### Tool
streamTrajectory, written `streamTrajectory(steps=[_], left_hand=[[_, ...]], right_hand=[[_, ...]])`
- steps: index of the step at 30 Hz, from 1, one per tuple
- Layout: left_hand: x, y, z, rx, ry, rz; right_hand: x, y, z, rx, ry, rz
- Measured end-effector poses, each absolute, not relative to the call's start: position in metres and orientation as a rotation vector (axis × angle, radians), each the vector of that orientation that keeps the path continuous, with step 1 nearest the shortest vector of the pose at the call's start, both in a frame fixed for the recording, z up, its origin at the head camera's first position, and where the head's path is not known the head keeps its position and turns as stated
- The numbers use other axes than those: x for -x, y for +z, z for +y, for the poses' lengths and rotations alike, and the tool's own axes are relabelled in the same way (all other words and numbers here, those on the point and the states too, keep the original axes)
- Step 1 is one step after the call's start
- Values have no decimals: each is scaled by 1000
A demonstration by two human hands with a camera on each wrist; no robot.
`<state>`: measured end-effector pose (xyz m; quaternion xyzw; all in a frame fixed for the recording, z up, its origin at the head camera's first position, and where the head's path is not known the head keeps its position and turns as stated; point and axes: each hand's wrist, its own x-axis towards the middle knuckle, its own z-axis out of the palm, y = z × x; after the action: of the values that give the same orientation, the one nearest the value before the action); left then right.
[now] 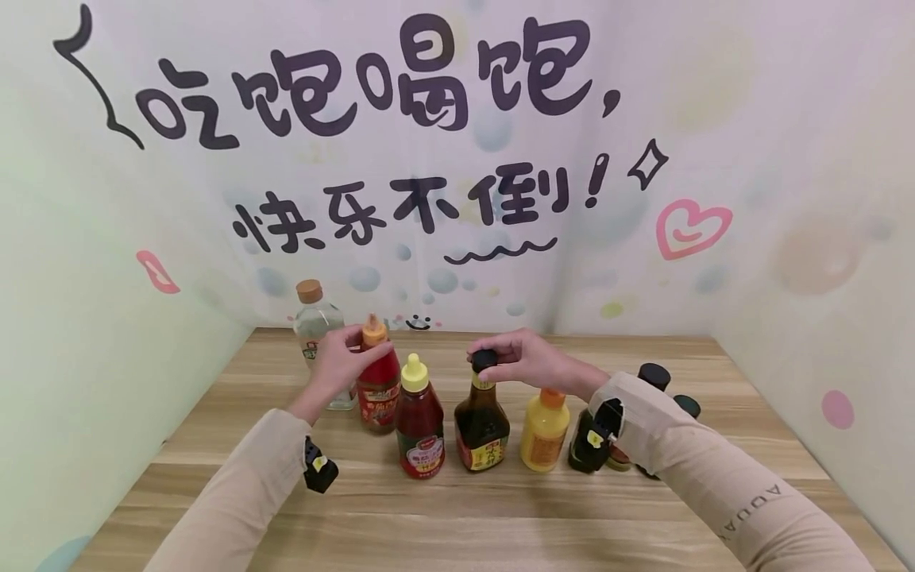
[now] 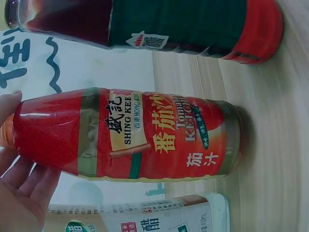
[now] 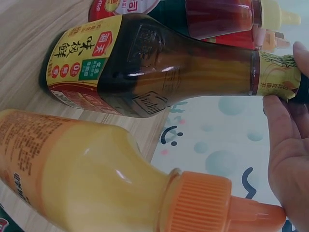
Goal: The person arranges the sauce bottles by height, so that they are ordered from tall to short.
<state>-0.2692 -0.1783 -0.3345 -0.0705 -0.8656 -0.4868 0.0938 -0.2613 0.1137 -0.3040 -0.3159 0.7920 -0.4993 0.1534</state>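
My left hand (image 1: 341,364) grips the neck of a red ketchup bottle (image 2: 164,137) with an orange cap, standing on the wooden table. With thumb and fingers, my right hand (image 1: 532,359) pinches the black cap of a dark soy sauce bottle (image 1: 482,425). Its yellow label (image 3: 84,53) shows in the right wrist view. Between the two held bottles stands a dark red sauce bottle (image 1: 420,429) with a yellow cap. A yellow squeeze bottle (image 1: 546,433) with an orange cap is under my right wrist.
Behind my left hand stands a clear vinegar bottle (image 1: 318,322) with a brown cap. At the right, several dark-capped bottles (image 1: 654,376) are partly covered by my right forearm. A printed white backdrop (image 1: 457,294) rises behind the wooden table (image 1: 443,532).
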Motion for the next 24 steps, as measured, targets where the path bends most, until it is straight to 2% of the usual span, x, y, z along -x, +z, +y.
streamTrajectory(steps=[24], left_hand=[[287,-338,-173,99,-1506,-2502]], right_hand=[[264,-307,112,919,-1444,2263]])
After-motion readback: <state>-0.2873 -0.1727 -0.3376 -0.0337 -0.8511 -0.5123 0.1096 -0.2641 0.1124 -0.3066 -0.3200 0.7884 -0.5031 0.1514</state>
